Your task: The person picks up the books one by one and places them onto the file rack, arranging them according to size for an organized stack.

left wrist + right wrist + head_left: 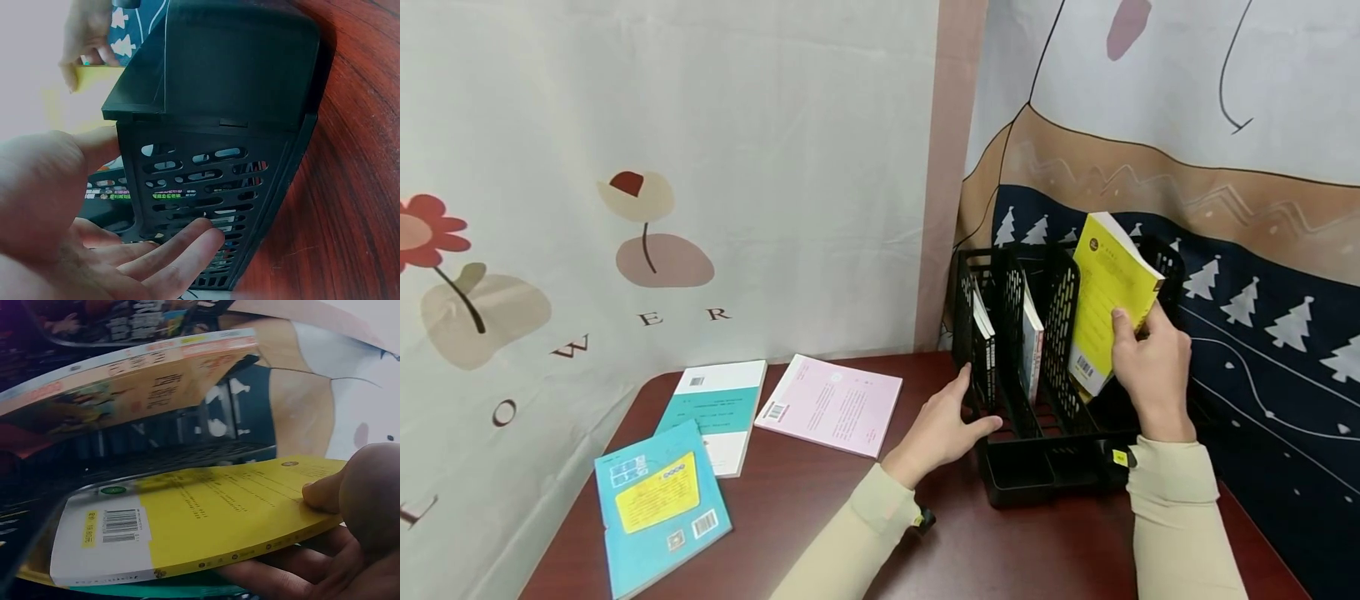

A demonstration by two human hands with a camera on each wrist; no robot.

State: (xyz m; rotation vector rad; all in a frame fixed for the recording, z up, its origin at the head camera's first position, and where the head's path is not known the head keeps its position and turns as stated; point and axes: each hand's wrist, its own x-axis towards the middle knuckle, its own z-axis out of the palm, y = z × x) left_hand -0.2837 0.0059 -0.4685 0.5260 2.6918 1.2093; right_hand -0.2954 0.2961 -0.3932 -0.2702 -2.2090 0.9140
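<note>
My right hand [1152, 367] pinches a yellow book [1108, 300] by its edge, thumb on the cover and fingers beneath. The book leans in the right-hand section of a black desk file rack [1018, 471], its barcode end low. In the right wrist view, a green edge [187, 591] shows beneath the yellow book [231, 500]. My left hand [943, 421] is at the rack's left side; in the left wrist view its extended fingers [181, 256] lie along the slotted side panel [200, 169], with the thumb by the front edge.
A dark-spined book [984, 354] and a pale-spined book [1032, 350] stand in the rack's other sections. On the table [820, 508] at left lie a pink book [835, 400], a white-and-teal book [718, 412] and a blue book [662, 508]. Printed curtains [820, 167] hang behind.
</note>
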